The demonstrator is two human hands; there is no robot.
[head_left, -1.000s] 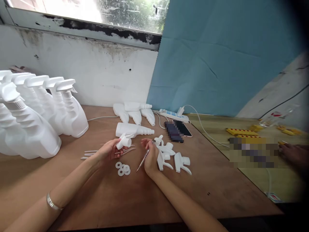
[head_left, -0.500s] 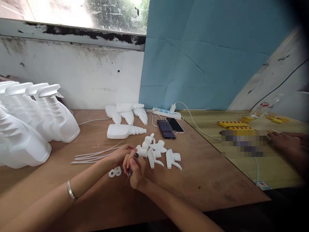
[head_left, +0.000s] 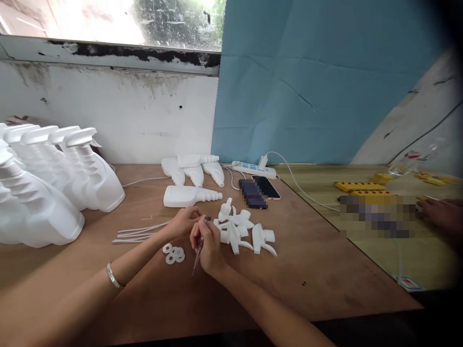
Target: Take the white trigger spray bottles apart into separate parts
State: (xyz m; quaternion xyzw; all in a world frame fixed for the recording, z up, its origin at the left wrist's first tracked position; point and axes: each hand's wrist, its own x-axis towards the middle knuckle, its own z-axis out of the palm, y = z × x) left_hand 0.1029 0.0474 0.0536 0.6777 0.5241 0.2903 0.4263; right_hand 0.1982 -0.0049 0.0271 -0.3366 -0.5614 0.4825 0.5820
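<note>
Here the right hand (head_left: 208,246) is closed around a slim metal tool (head_left: 197,259), its thin tip pointing down past the fingers. The left hand (head_left: 186,220) touches or nearly touches it, fingers bent; whether they grip anything cannot be told. White spray heads (head_left: 234,236) lie bunched just beyond the right hand, the closest partly hidden behind it. Below the left hand, flat washers (head_left: 170,259) sit in a small overlapping cluster on the brown table (head_left: 325,284), and thin white tubes (head_left: 135,235) run out from behind that forearm. A white bottle (head_left: 181,196) lies on its side beyond both hands. Far right, partly blurred, is another person's hand (head_left: 439,212).
</note>
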